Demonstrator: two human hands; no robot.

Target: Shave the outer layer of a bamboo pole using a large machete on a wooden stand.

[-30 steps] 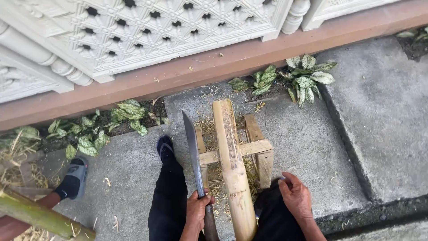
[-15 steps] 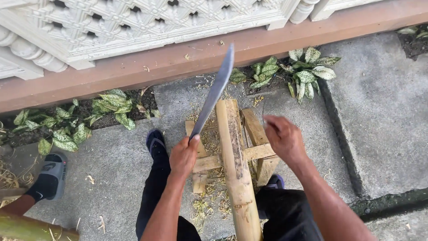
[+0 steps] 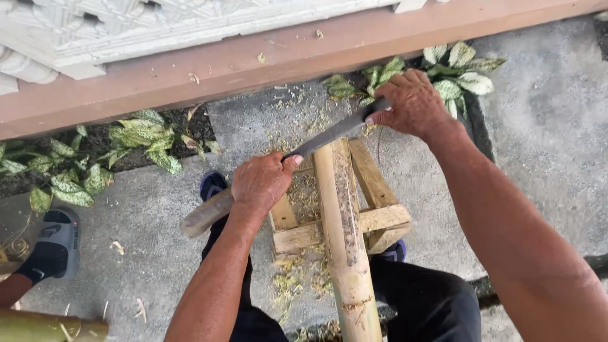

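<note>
Bamboo, a pale yellow-green pole [image 3: 345, 240] with a shaved brown strip along its top face, lies lengthwise between my legs, its far end propped on a small raw-wood frame stand [image 3: 373, 218]. Across that far end I hold a long dark steel blade with a round wooden handle [image 3: 320, 140], its edge resting on the tip of the pole. My left hand [image 3: 261, 183] is wrapped tight around the handle near the blade, thumb pressed toward the steel, and the butt of the handle sticks out to the left beyond my fist. My right hand [image 3: 411, 101] is clamped over the blade's far tip, fingers curled down onto it. The blade runs slantwise from lower left to upper right between my 2 fists. Pale shavings [image 3: 297, 278] are scattered on the grey concrete floor [image 3: 538, 139] under and around the stand. My dark blue shoe [image 3: 212, 185] shows just left of the stand. Beyond, green-and-white spotted leaves [image 3: 142, 136] grow along a reddish-brown ledge [image 3: 253, 69]. At the far left, another person's foot in a grey sandal [image 3: 54, 244] rests on the concrete.
</note>
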